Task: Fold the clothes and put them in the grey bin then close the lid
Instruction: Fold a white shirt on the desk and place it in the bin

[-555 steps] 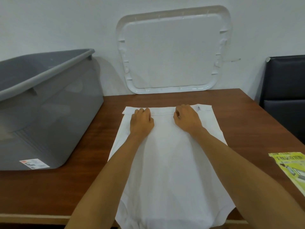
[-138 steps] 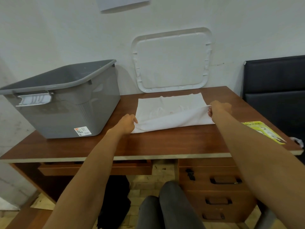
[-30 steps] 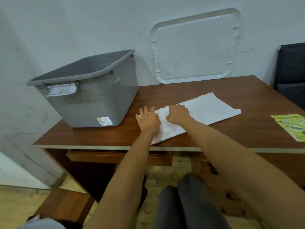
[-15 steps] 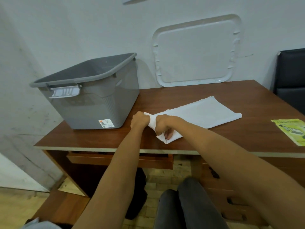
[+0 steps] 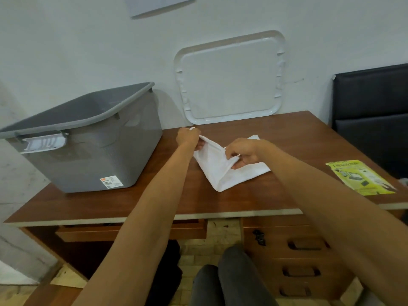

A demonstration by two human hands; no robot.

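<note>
A white garment [image 5: 223, 171], folded into a narrow strip, lies on the brown desk [image 5: 287, 138] with its near end lifted and doubled over. My left hand [image 5: 188, 138] grips one corner of that raised end. My right hand [image 5: 241, 152] pinches the other corner, holding the flap above the part that still lies flat. The open grey bin [image 5: 88, 138] stands on the desk's left side, its inside hidden from here. The white lid [image 5: 229, 78] leans upright against the wall behind the desk.
A yellow-green leaflet [image 5: 359, 176] lies at the desk's right edge. A black chair back [image 5: 373, 111] stands to the right. Drawers sit under the desk front, and my knees are below them.
Both hands have lifted the garment's near end and carried it back and to the right over the rest, so the strip now looks much shorter.
</note>
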